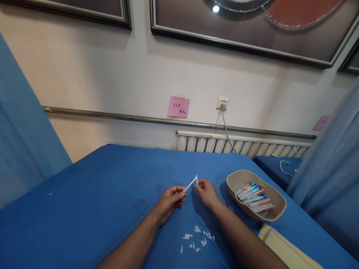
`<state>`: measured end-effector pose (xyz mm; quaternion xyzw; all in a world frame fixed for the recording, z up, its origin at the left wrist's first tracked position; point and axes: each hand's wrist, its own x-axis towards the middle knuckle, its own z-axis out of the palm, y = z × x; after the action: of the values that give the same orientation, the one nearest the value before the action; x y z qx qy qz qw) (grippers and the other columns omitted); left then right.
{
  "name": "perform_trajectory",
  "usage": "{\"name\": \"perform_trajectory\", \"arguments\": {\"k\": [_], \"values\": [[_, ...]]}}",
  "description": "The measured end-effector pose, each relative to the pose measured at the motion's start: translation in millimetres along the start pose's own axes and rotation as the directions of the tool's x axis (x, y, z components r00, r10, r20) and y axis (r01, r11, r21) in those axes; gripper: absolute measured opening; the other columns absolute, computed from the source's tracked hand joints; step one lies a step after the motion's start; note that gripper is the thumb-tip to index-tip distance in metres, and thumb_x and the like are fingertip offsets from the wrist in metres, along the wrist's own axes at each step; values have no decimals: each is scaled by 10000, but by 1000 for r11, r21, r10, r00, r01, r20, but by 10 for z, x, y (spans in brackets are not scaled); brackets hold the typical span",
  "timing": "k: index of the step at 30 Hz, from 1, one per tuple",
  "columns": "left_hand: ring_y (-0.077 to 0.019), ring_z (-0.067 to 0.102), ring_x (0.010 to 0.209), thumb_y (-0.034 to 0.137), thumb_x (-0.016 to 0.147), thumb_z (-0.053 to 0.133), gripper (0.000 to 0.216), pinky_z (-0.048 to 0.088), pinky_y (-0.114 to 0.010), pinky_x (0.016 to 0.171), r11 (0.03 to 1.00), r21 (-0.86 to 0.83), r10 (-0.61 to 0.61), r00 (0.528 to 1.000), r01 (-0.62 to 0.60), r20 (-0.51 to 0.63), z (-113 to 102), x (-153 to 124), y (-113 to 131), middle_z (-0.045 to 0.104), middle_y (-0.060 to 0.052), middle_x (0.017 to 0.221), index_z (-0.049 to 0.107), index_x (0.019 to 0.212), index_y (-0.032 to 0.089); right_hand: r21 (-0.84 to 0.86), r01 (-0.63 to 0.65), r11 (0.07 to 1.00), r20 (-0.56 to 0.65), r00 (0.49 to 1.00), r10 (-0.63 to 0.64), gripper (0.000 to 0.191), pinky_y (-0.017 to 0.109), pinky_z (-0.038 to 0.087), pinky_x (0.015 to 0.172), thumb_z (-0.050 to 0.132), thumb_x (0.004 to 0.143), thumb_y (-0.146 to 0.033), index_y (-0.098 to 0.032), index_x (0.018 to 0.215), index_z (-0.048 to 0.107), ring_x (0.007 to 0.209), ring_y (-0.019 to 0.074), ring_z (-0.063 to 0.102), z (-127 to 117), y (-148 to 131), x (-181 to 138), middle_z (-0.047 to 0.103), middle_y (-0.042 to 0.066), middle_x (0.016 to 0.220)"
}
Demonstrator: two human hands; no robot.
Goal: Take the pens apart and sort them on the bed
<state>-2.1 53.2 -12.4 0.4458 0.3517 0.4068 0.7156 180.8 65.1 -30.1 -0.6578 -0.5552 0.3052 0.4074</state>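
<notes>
White slim pen [190,184], just left of the beige tray [282,203]: left hand [168,201] grip closed on its lower end, right hand [206,192] pinching its tip. Small white bits [198,239] lie scattered on the blue bench [98,186], left of the tray.

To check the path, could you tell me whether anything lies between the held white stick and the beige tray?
Nothing visible does. The left hand and right hand hold the white stick; only bare blue cloth separates it from the beige tray. White bits lie nearer the person.

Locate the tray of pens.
Head view, right of centre: the tray sits on the blue table just right of the right hand, which pinches a white stick with the left hand.
</notes>
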Motion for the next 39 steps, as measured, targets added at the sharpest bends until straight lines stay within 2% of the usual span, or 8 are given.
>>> {"name": "perform_trajectory", "arguments": {"k": [3,7,11,13,19,27,34,39], "values": [[-65,531,543,305,618,782,326,398,-177,521,997,73,0,1000,1,-11,35,4,4,641,-7,745,649,871,147,267,-44,963,-24,998,53,225,258,466,555,466,823,-325,-159,971,498,627,160,635,-220,61,-191,680,64,791],[-72,514,524,355,617,770,339,369,-181,504,984,176,6,1000,-4,-14,63,14,0,612,15,667,658,867,155,792,-70,607,-1,993,116,322,264,499,613,686,684,-370,-180,867,501,692,162,652,-404,50,-327,688,57,829],[-74,500,532,376,649,741,328,353,-181,503,965,259,24,999,-29,22,70,17,-17,590,20,644,666,877,153,902,-85,424,49,994,96,325,243,511,605,751,645,-374,-174,794,541,676,146,655,-426,27,-330,696,52,804],[-74,496,537,375,660,733,317,353,-182,507,961,273,30,999,-38,32,71,15,-25,585,19,649,666,874,150,912,-80,403,49,995,88,324,241,517,593,763,639,-365,-174,797,555,668,145,656,-423,26,-318,697,48,798],[-81,505,545,384,665,721,319,376,-194,528,958,286,12,1000,-14,10,74,17,-20,585,22,662,659,881,158,919,-85,385,67,996,59,318,233,511,571,761,648,-365,-177,823,573,644,136,648,-438,6,-321,698,44,790],[-79,479,503,385,665,705,313,356,-192,495,942,333,26,1000,-29,11,123,-7,3,560,31,591,660,858,143,849,-68,524,103,994,-38,269,227,491,599,744,658,-367,-171,773,600,645,120,624,-302,-38,-399,688,33,812],[-77,495,479,393,660,707,308,357,-190,462,966,258,29,999,-22,-20,113,-19,12,584,13,634,638,812,134,814,-116,569,155,988,-21,304,260,490,645,753,628,-381,-160,790,621,685,144,624,-249,-21,-444,664,25,764],[-82,510,488,385,658,721,308,361,-187,453,983,176,54,998,-47,-32,97,-12,5,597,6,653,629,817,138,640,-60,766,147,988,-45,313,244,462,565,763,580,-409,-164,716,623,554,127,575,-211,62,-408,616,-10,603]]}}
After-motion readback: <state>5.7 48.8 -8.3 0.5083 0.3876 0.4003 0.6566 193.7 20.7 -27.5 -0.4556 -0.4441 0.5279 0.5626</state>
